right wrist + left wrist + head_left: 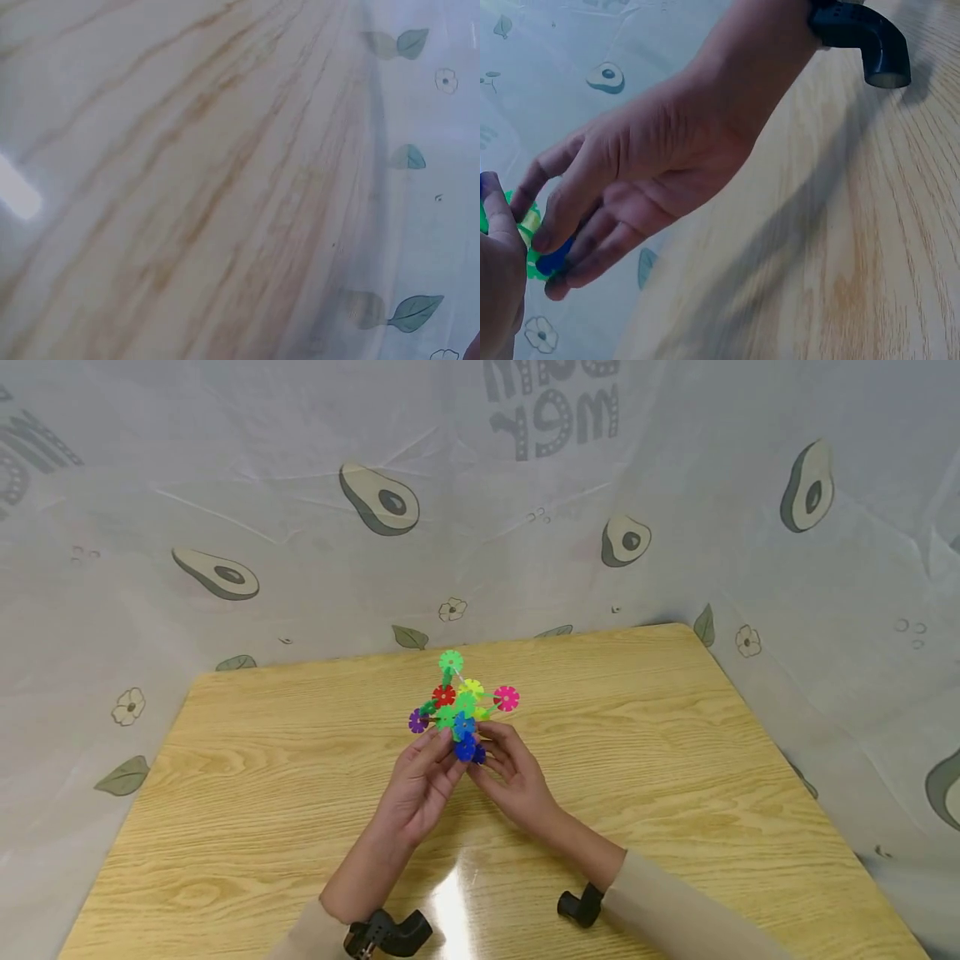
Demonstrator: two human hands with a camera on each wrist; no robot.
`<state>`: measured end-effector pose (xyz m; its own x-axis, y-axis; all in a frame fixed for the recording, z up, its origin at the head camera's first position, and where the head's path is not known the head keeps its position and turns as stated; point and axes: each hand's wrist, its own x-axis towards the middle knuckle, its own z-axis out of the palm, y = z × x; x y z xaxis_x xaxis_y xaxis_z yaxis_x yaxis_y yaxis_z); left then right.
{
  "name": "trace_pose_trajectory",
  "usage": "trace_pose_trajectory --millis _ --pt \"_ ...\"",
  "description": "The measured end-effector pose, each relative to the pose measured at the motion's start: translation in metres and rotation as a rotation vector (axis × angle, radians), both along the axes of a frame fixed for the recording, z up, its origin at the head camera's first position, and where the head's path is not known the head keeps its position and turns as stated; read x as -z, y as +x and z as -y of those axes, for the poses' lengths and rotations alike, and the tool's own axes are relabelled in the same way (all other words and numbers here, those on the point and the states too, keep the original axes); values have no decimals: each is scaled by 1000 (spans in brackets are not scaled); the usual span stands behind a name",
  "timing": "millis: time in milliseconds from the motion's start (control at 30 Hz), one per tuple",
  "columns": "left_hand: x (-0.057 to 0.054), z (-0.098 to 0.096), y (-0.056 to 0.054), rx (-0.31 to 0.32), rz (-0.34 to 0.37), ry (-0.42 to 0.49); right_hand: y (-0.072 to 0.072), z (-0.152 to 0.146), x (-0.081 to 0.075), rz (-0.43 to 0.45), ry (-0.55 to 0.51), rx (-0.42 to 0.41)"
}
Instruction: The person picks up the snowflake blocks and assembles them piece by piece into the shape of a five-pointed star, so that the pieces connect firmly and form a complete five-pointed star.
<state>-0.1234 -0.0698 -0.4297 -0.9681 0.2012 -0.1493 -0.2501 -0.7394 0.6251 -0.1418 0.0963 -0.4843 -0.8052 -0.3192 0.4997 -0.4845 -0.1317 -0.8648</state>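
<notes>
A cluster of interlocking notched plastic discs (466,703) is held up above the table between both hands. Green, yellow, red, pink, purple and blue pieces stick out of it at different angles. My left hand (420,785) pinches its near left side with thumb and fingers. From the right, my right hand (525,781) grips the near blue discs (466,747), and its fingers cover part of them. In the left wrist view, a blue disc (553,261) shows between the left thumb and fingers. The right wrist view shows mainly tabletop and cloth, without the discs.
A wood-grain table (285,760) spreads beneath the hands, with a bright glare patch at the front. Pale cloth (300,485) printed with avocados and leaves hangs behind it and along both sides. Black wrist-worn camera mounts (390,933) sit at both wrists, close over the table.
</notes>
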Motion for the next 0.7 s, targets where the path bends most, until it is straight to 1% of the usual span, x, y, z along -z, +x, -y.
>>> trace_pose_trajectory --millis 100,233,333,400,467,600,700 --pt "-1 -1 -1 3 23 14 -1 2 -1 -8 5 36" --pt "-1 -1 -2 23 11 19 -4 3 -2 -24 23 90" --pt "1 1 -2 32 -10 -11 -5 1 -4 -29 20 114" --pt "2 2 -2 31 -16 -49 -6 -2 -7 -25 9 116" --pt "3 3 -2 30 -17 -90 -5 -5 -10 -22 -5 108" --pt "5 5 -1 32 -23 -148 -5 -11 -16 -6 -36 52" --pt "6 5 0 36 -49 -184 -5 -16 -20 13 -50 8"
